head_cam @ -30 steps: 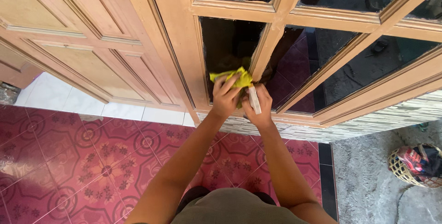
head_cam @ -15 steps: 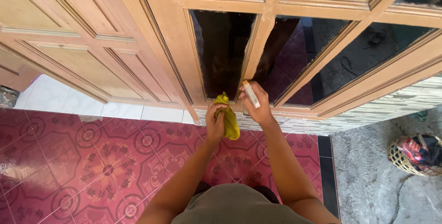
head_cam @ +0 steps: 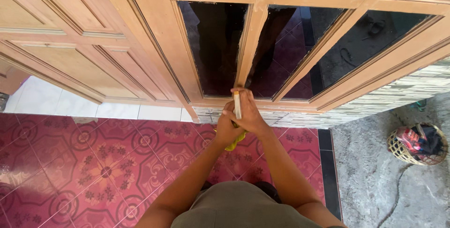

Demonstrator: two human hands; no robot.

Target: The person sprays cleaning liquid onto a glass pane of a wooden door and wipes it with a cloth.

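Just below the window's bottom rail the two hands meet, the right hand (head_cam: 251, 115) laid partly over the left hand (head_cam: 226, 129). The right hand is curled shut around a slim pale scraper-like tool (head_cam: 237, 104), which stands upright between thumb and fingers with its top end close to the foot of the wooden mullion (head_cam: 247, 40). The left hand, tucked under and beside the right, is closed on a yellow-green cloth (head_cam: 236, 140); only a bunched corner of the cloth shows, hanging out beneath the two hands. Under both hands lies the red patterned tile floor (head_cam: 103, 162). Just beyond the fingertips runs the window's bottom rail (head_cam: 262, 105), with a strip of grey stacked-stone cladding (head_cam: 375, 103) below it, off to the right of the hands. Farther up, on either side of the mullion, are the dark glass panes (head_cam: 215, 45), which mirror the floor. Left of the hands stands a panelled wooden door (head_cam: 84, 54). Far to the right of the hands, on grey concrete ground (head_cam: 375, 176), sits a woven basket (head_cam: 417, 144) holding coloured items.
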